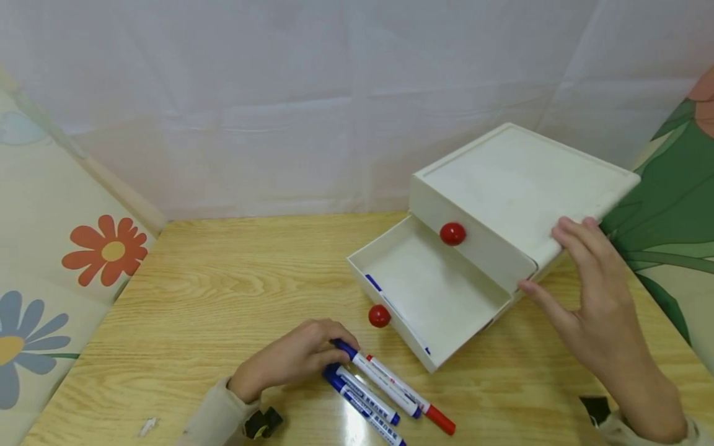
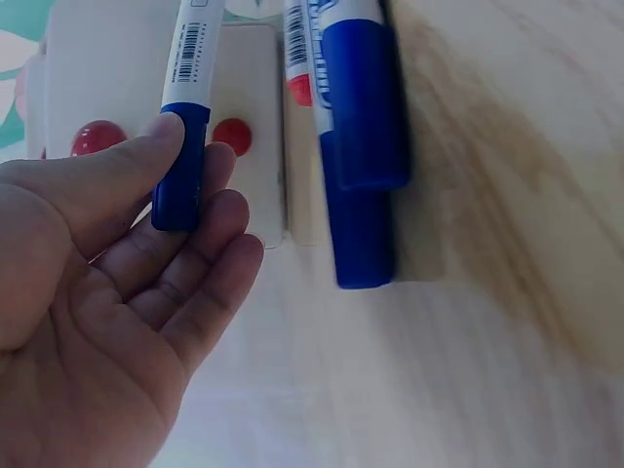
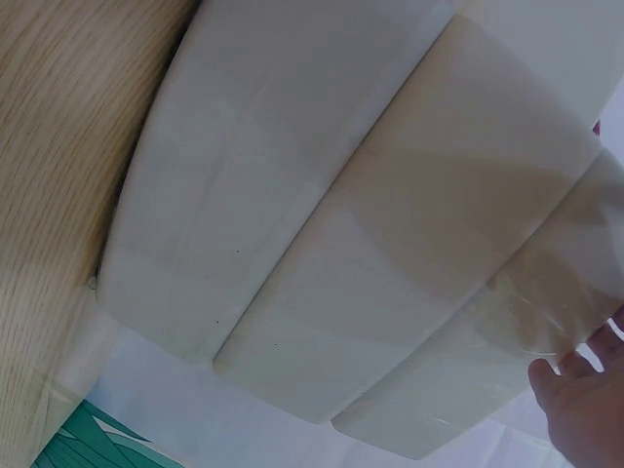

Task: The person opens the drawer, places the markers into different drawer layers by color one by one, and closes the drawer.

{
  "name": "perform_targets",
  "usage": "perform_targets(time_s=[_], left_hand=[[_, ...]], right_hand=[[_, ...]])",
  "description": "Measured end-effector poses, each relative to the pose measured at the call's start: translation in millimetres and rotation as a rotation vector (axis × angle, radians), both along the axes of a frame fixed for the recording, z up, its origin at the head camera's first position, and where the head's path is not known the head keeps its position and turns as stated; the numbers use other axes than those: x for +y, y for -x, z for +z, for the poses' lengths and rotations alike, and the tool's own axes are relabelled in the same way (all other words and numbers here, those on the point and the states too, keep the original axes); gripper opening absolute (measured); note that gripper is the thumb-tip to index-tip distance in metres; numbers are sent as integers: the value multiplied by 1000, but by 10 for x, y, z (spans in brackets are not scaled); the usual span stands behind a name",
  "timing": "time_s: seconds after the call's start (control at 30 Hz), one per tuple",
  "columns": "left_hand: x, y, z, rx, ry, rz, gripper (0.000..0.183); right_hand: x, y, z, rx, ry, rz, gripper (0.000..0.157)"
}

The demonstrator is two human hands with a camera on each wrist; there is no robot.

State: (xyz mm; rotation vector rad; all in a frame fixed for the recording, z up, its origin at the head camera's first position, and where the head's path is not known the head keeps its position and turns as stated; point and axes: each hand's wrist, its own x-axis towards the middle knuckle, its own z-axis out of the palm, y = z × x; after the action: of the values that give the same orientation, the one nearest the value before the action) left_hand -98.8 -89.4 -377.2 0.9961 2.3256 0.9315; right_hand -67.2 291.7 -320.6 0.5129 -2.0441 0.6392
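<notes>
My left hand (image 1: pixel 304 353) pinches a blue-capped whiteboard marker (image 1: pixel 385 384) by its cap. In the left wrist view, thumb and fingers hold the cap of that marker (image 2: pixel 183 166). Beside it on the table lie a red marker (image 1: pixel 409 391) and two other blue markers (image 1: pixel 365 396). A white drawer box (image 1: pixel 524 179) stands at an angle, its lower drawer (image 1: pixel 440 279) pulled out. Along the inside of the drawer's front wall, blue bits show. At the box's near right edge, my right hand (image 1: pixel 602 310) rests its fingers on the top and its thumb by the front corner.
Red round knobs (image 1: pixel 452 234) sit on the drawer fronts. The wood-grain table (image 1: pixel 234 279) meets a pale cloth backdrop (image 1: pixel 251 111) behind the box. Flower-printed panels (image 1: pixel 50 248) flank both sides. The pulled-out drawer's front corner overhangs close behind the markers.
</notes>
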Motion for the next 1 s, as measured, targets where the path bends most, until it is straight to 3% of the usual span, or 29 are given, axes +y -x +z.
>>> perform_targets(time_s=[0.37,0.63,1.0], left_hand=[[-30,-17,206,-8,-78,-14,20],[-52,8,366,96,-105,-46,21],[-30,51,602,165,-173,-76,21]], right_hand=[[4,-16,0,-11,-16,-12,82],[-10,-6,12,4,-5,-4,80],[-7,-16,17,-4,-15,-1,81]])
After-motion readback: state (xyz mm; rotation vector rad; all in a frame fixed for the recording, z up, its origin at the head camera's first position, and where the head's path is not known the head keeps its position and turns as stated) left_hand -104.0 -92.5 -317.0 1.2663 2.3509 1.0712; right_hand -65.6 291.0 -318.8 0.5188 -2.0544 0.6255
